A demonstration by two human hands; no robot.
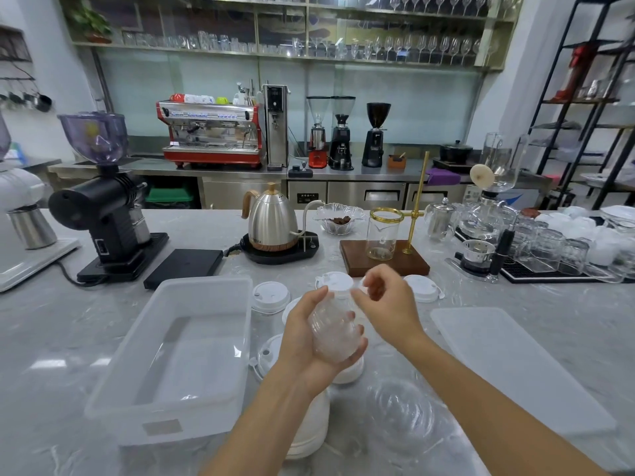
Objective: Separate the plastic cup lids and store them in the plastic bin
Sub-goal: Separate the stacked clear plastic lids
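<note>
- While the left hand (309,333) cradles a nested stack of clear lids (335,333) from below, fingers wrapped round it, the stack's long axis runs up and away from the person.
- At the stack's far, upper end, the right hand (385,297) pinches the top lid; how firmly, I cannot tell.
- Left of both hands, the plastic bin (144,341) sits open and near, so the left side is closer.
- White lids (269,297) lie scattered on the counter (51,331) between.
</note>
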